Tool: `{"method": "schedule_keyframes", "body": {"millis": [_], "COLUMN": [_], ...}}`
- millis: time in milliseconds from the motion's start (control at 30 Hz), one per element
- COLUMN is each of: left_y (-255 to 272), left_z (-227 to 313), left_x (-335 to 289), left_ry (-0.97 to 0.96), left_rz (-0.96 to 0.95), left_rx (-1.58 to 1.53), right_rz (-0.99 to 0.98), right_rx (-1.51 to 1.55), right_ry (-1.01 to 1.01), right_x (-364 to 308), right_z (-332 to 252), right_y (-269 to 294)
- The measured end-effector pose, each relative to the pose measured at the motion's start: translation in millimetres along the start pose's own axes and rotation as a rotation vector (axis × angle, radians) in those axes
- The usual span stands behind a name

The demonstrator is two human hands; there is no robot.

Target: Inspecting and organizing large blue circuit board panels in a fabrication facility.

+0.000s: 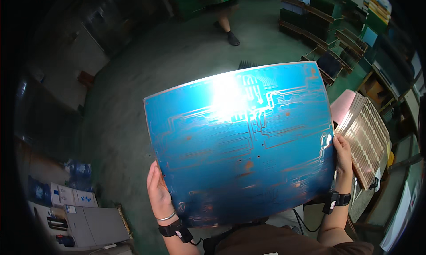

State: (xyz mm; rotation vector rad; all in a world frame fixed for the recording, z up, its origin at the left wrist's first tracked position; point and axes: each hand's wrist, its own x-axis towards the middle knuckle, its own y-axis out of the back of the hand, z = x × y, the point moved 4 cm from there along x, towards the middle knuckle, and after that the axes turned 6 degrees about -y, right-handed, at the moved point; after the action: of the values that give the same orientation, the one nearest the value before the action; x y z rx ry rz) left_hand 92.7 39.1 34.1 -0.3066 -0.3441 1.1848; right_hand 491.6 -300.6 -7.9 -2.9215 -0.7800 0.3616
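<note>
A large blue circuit board panel (213,148) with copper-coloured tracks is held up in front of me, tilted, with a bright glare on its upper middle. My left hand (159,190) grips its lower left edge, fingers outside and behind it. On the opposite side, my right hand (342,154) pinches the right edge, thumb near the face. Both hands are closed on the panel; some fingers are hidden behind it. A metal bangle and a black strap sit on my left wrist, another black strap on the right.
Right of the panel, a stack of copper-patterned boards (364,137) leans on a bench beside a pink sheet (343,106). Racks (306,17) stand at the back right. Another person's leg (226,26) shows at the top. A grey cabinet (97,226) and blue water bottles (40,191) are lower left.
</note>
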Motion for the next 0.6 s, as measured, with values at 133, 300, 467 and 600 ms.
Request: {"method": "schedule_keyframes", "body": {"millis": [133, 300, 467, 600], "left_y": [-17, -26, -33, -31], "left_z": [8, 11, 14, 14], "left_x": [-4, -7, -7, -6], "left_ry": [0.018, 0.024, 0.019, 0.011], "left_rz": [-0.027, -0.042, -0.046, -0.057], "left_rx": [-0.010, 0.009, 0.017, 0.023], "right_rz": [0.021, 0.001, 0.078, 0.092], "right_rx": [-0.005, -0.006, -0.043, -0.017], "right_ry": [0.000, -0.020, -0.004, -0.017], "right_x": [8, 8, 8, 8], "right_z": [14, 18, 21, 22], "right_y": [17, 22, 24, 22]}}
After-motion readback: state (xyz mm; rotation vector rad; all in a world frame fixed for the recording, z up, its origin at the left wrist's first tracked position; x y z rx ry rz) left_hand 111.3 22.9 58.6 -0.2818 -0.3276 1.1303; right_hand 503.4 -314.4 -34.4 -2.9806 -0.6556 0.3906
